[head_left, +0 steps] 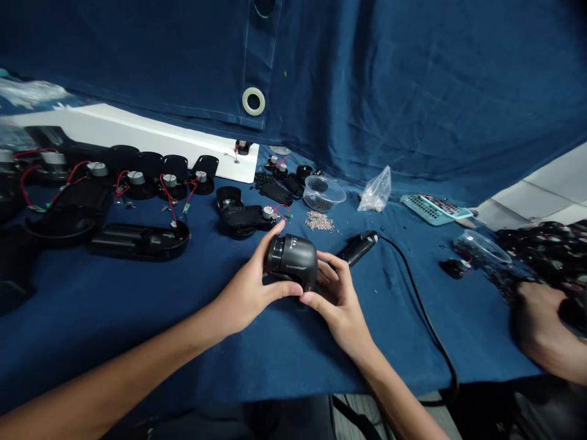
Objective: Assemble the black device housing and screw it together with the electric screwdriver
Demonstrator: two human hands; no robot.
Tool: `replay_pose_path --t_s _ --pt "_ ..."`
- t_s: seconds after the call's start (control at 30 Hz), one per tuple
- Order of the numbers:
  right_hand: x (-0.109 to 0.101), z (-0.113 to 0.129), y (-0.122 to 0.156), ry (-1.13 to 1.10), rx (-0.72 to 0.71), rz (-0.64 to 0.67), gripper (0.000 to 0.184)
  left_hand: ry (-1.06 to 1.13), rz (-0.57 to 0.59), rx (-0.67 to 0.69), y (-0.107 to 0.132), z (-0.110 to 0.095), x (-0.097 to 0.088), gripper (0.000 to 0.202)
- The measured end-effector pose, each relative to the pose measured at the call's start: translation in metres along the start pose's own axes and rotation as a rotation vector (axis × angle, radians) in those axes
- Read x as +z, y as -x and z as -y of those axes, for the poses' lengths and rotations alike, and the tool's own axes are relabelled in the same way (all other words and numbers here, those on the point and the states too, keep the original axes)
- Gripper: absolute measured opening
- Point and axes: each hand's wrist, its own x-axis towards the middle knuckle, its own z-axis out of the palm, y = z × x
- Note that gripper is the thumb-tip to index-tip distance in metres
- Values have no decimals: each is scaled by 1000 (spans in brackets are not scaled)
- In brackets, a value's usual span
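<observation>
The left hand [243,287] and the right hand [337,305] are holding a closed black housing [292,260] in a narrow grip above the blue-clothed counter [137,318], while open housings [140,241] with red wires [168,201] are lying there unfinished.

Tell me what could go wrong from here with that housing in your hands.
The rounded dark grey housing is held between the left hand and right hand above the blue cloth. If it slips, it could roll into the pile of small silver parts and scatter them. The corded black power tool lies just beyond the right hand, so its cable might snag a moving arm.
</observation>
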Motion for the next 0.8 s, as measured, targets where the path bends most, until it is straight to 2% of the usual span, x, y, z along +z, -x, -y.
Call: replay_pose_path --t_s 0.33,0.57,0.7,0.8 --pt "0 -2 6 -4 -18 -25 52 84 62 -4 1 3 1 87" --pt "4 -3 2 71 -51 -53 51 119 31 -50 -1 0 0 95" --pt "7 -4 -1 136 -67 -67 51 99 -8 -96 0 -5 -2 89" --pt "8 -5 -3 140 -80 -38 52 74 -35 -68 1 -6 0 82"
